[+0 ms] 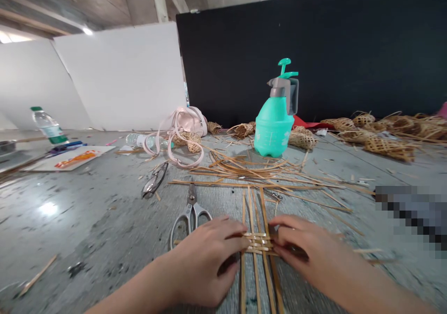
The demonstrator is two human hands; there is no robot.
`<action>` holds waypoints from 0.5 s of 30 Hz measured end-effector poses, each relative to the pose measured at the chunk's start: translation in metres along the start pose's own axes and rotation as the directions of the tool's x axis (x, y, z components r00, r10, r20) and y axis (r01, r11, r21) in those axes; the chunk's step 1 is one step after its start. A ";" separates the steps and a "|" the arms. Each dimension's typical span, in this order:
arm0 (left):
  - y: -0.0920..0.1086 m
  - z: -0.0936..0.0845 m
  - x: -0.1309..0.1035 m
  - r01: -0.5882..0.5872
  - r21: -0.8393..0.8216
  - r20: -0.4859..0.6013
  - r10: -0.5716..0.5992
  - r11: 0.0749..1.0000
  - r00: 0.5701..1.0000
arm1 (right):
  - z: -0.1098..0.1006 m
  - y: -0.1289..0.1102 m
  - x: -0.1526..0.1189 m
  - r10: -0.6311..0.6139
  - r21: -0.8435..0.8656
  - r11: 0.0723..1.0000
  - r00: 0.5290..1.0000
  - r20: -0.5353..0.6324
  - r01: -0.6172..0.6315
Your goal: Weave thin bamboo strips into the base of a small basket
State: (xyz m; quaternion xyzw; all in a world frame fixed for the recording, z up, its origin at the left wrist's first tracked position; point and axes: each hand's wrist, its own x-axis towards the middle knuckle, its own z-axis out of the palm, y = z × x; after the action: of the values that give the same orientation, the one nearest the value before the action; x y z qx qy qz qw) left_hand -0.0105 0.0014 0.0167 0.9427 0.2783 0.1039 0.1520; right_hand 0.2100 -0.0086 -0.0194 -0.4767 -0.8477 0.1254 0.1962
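A small lattice of woven bamboo strips [259,242] lies flat on the table in front of me. Long strips run away from me, with short ones crossing them over and under. My left hand [209,260] grips the left side of the weave, its fingertips on the crossing strips. At the opposite side, my right hand [302,242] pinches the strip ends between thumb and fingers. Grey-handled scissors [191,210] lie just beyond my left hand, blades pointing away. Part of the weave's edges is hidden under my fingers.
A pile of loose bamboo strips [244,169] lies beyond the weave. Behind it stands a green spray bottle [273,127]. Woven baskets [389,146] lie at the right. Eyeglasses [154,181], a pink bag [190,120] and an upright water bottle [49,126] are on the left.
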 end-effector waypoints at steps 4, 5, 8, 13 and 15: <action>-0.008 -0.004 -0.002 -0.005 -0.080 0.049 0.009 0.997 0.999 | -0.003 0.006 0.004 0.049 0.082 0.995 0.998 0.046 -0.053; -0.010 -0.003 -0.002 -0.006 -0.094 0.052 0.011 0.996 0.999 | -0.004 0.006 0.004 0.029 0.088 0.996 0.998 0.050 -0.033; -0.013 0.002 0.000 -0.006 -0.089 0.035 0.009 0.996 0.999 | -0.007 0.003 0.003 -0.039 0.100 0.994 0.998 0.049 0.034; -0.011 0.008 0.003 0.004 -0.060 0.045 -0.001 0.998 0.999 | -0.002 -0.005 0.001 -0.060 0.040 0.997 0.998 -0.004 0.060; -0.011 0.009 0.004 0.014 -0.067 0.068 -0.010 0.998 0.998 | 0.001 -0.005 0.001 -0.077 0.012 0.997 0.996 -0.040 0.077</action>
State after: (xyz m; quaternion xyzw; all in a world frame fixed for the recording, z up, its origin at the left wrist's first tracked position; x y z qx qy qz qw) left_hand -0.0097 0.0101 0.0054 0.9383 0.2750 0.0804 0.1936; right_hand 0.2049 -0.0104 -0.0182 -0.4447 -0.8605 0.1140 0.2207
